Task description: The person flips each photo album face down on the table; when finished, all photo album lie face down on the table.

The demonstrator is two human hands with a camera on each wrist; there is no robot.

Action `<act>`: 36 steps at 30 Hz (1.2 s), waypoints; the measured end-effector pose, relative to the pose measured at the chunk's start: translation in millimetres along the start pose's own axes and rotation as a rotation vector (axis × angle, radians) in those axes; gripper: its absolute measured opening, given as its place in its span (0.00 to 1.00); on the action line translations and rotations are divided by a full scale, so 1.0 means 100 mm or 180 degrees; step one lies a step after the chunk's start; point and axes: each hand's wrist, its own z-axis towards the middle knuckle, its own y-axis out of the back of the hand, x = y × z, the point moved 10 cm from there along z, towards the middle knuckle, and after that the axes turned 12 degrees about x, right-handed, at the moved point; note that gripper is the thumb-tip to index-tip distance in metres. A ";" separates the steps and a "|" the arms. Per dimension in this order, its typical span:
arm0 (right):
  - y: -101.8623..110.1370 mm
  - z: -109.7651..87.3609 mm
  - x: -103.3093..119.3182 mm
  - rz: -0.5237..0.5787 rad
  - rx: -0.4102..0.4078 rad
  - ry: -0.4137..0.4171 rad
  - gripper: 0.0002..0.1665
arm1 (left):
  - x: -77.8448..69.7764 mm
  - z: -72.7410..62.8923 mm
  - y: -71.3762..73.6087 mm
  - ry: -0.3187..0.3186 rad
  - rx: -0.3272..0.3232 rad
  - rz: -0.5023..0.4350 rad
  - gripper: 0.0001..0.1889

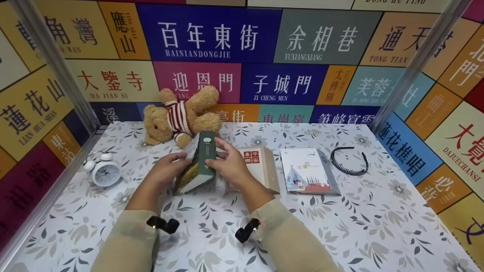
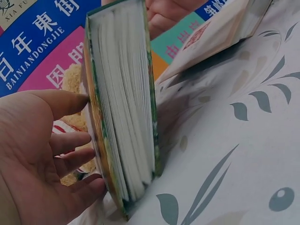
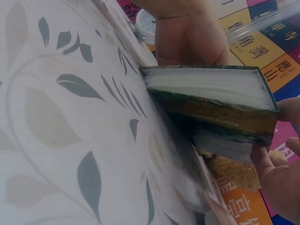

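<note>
A thick green hardcover book stands tilted on its edge near the middle of the table, its page block facing the left wrist camera. My right hand pinches it at the spine side, thumb against the spine. From the other side my left hand touches the cover; the left wrist view shows its thumb and fingertips resting along that one cover. Behind the book a brown teddy bear in a striped top lies on its side. Beside my right hand lies a tan book-like item with red characters.
A white twin-bell alarm clock stands at the left. To the right lie a white illustrated book and a black toothed headband. Printed panels wall the table at the back and sides, with clear corner posts.
</note>
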 end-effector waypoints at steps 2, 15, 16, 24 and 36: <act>0.02 0.01 -0.05 -0.0133 -0.0029 -0.0108 0.46 | 0.02 -0.01 0.04 0.0060 -0.0068 0.0061 0.36; 0.10 0.05 -0.29 -0.0522 -0.0011 -0.0446 0.43 | 0.09 0.00 0.20 0.0167 -0.0273 -0.0143 0.37; 0.10 0.05 -0.31 -0.0494 0.0009 -0.0461 0.42 | 0.08 -0.01 0.21 0.0163 -0.0299 -0.0147 0.37; 0.00 0.04 -0.39 -0.0192 0.0181 -0.0591 0.45 | 0.08 -0.01 0.25 0.0138 -0.0444 -0.0220 0.36; -0.06 0.02 -0.35 -0.0533 0.0360 -0.0669 0.41 | 0.07 -0.01 0.28 0.0239 -0.0617 -0.0240 0.35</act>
